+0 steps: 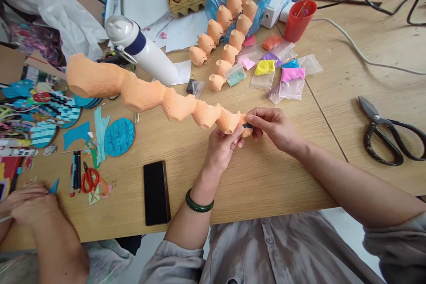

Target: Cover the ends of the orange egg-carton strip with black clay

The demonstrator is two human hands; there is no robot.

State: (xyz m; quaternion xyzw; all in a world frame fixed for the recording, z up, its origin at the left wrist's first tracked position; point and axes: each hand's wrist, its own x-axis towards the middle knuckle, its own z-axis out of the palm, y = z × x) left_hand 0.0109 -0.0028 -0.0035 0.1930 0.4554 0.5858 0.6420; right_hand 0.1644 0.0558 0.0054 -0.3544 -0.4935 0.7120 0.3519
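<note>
A long orange strip of egg-carton cups (146, 95) hangs over the wooden table (266, 177), stretching from upper left to centre. My left hand (222, 146), with a green bangle at the wrist, is closed round the strip's near end from below. My right hand (271, 125) pinches a small dark piece (248, 125) against that same end. A second orange cup strip (226, 31) lies farther back on the table.
Small bags of coloured clay (278, 71) lie behind my hands. Black scissors (389, 135) at right, a black phone (155, 193) near the front edge, a red cup (297, 20), a white bottle (143, 49), and blue paper cutouts (118, 136) left. Another person's hands (28, 204) work at lower left.
</note>
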